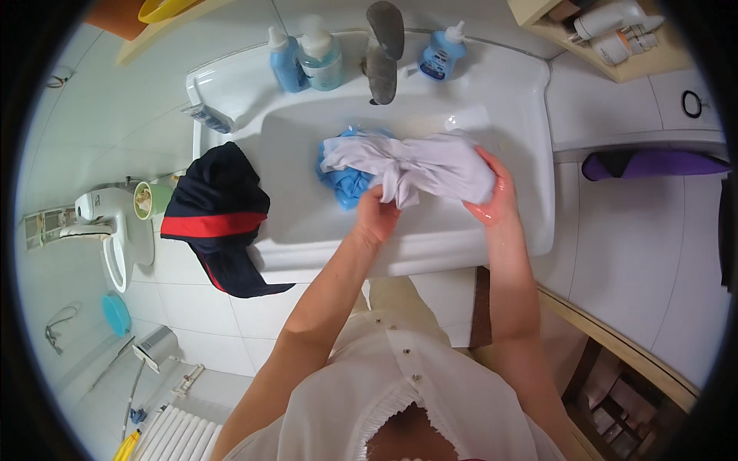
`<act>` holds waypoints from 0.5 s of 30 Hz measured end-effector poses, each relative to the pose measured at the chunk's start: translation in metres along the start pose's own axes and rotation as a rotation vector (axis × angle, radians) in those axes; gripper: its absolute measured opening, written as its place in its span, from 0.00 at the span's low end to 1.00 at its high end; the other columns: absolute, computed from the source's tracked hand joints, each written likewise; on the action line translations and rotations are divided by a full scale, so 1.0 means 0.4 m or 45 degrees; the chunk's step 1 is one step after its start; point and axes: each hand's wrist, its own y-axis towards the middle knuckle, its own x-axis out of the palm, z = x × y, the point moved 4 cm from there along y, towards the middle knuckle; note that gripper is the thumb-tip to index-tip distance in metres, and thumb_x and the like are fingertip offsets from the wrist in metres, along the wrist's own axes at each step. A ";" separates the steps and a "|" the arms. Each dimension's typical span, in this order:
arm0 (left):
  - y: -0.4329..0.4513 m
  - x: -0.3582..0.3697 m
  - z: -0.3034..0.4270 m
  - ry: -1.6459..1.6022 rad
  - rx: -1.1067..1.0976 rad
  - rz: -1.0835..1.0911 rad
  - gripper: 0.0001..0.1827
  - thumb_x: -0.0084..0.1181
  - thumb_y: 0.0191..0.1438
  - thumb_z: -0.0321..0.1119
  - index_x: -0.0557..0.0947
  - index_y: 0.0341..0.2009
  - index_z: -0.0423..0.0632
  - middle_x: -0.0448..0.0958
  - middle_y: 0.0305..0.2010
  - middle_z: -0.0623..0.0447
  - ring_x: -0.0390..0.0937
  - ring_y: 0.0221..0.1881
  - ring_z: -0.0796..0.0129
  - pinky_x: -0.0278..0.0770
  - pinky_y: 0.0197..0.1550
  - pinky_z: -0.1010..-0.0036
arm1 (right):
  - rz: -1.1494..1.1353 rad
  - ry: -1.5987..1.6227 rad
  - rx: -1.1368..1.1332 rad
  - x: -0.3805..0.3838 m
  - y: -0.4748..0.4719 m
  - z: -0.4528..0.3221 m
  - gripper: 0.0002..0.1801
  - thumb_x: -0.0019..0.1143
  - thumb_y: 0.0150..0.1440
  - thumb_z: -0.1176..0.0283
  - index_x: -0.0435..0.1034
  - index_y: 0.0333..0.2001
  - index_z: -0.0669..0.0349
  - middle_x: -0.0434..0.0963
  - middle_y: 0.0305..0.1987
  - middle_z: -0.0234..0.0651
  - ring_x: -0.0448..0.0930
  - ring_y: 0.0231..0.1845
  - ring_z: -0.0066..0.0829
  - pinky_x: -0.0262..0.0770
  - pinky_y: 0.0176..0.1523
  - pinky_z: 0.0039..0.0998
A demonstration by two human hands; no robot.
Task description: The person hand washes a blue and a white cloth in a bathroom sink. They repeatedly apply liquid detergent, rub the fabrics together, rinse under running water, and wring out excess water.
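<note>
A wet white cloth garment (pixel 429 164) is stretched sideways over the white washbasin (pixel 288 230), bunched near its middle. My left hand (pixel 377 214) grips a bunched lower fold of it, fingers partly hidden by the cloth. At the garment's right end, my right hand (pixel 494 193) is wet and wraps around the fabric. Under the garment's left part, a light blue cloth (pixel 349 187) lies in the basin. A dark navy garment with a red stripe (pixel 222 196) hangs over the basin's left rim.
A metal faucet (pixel 381 55) stands at the basin's back. Beside it are a blue bottle (pixel 441 55), a pump bottle (pixel 320 60) and another blue bottle (pixel 286 63). A tube (pixel 210 118) lies on the left ledge. A wooden shelf (pixel 625 72) with bottles juts out at upper right.
</note>
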 end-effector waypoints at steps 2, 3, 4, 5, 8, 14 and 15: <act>0.086 -0.164 0.037 -0.247 0.010 0.069 0.17 0.40 0.56 0.32 0.73 0.46 0.36 0.75 0.48 0.45 0.75 0.48 0.55 0.74 0.53 0.64 | -0.137 0.086 0.017 0.028 -0.018 0.003 0.21 0.51 0.58 0.63 0.68 0.52 0.65 0.75 0.52 0.38 0.75 0.54 0.35 0.70 0.58 0.38; 0.086 -0.118 0.010 -0.261 -0.068 -0.033 0.17 0.42 0.55 0.32 0.73 0.46 0.37 0.75 0.48 0.46 0.75 0.49 0.55 0.74 0.53 0.64 | -0.082 0.109 0.014 -0.033 0.009 0.020 0.22 0.50 0.59 0.62 0.68 0.52 0.64 0.75 0.52 0.38 0.74 0.54 0.35 0.70 0.58 0.37; 0.055 -0.030 -0.021 -0.272 -0.154 -0.136 0.17 0.43 0.54 0.32 0.73 0.47 0.38 0.75 0.48 0.47 0.75 0.49 0.55 0.74 0.54 0.63 | -0.023 0.138 0.004 -0.134 0.058 0.061 0.23 0.49 0.59 0.60 0.68 0.53 0.64 0.75 0.53 0.38 0.74 0.55 0.35 0.70 0.59 0.36; 0.020 0.036 -0.033 -0.285 -0.213 -0.226 0.16 0.45 0.54 0.31 0.73 0.47 0.38 0.76 0.47 0.47 0.75 0.49 0.55 0.74 0.54 0.63 | 0.019 0.170 0.018 -0.183 0.088 0.095 0.24 0.48 0.60 0.59 0.67 0.54 0.64 0.74 0.53 0.38 0.73 0.56 0.35 0.70 0.59 0.35; 0.009 0.051 0.008 -0.011 -0.045 -0.111 0.22 0.48 0.52 0.27 0.70 0.53 0.43 0.74 0.51 0.48 0.73 0.52 0.57 0.70 0.58 0.63 | 0.080 -0.029 0.096 -0.079 0.069 0.177 0.27 0.45 0.61 0.54 0.64 0.58 0.60 0.73 0.56 0.36 0.73 0.57 0.36 0.72 0.57 0.41; -0.061 0.114 0.057 0.786 0.366 -0.205 0.32 0.50 0.52 0.29 0.62 0.63 0.52 0.66 0.60 0.49 0.65 0.61 0.56 0.65 0.60 0.64 | 0.070 -0.667 0.015 -0.033 0.062 0.154 0.29 0.58 0.54 0.67 0.58 0.58 0.53 0.72 0.49 0.31 0.76 0.45 0.29 0.78 0.40 0.40; -0.058 0.107 0.069 0.567 0.352 -0.199 0.31 0.49 0.52 0.31 0.63 0.62 0.51 0.66 0.61 0.49 0.65 0.61 0.56 0.65 0.60 0.64 | 0.174 -0.833 -0.119 -0.023 0.073 0.140 0.29 0.59 0.52 0.69 0.58 0.57 0.53 0.72 0.48 0.30 0.76 0.44 0.28 0.77 0.38 0.37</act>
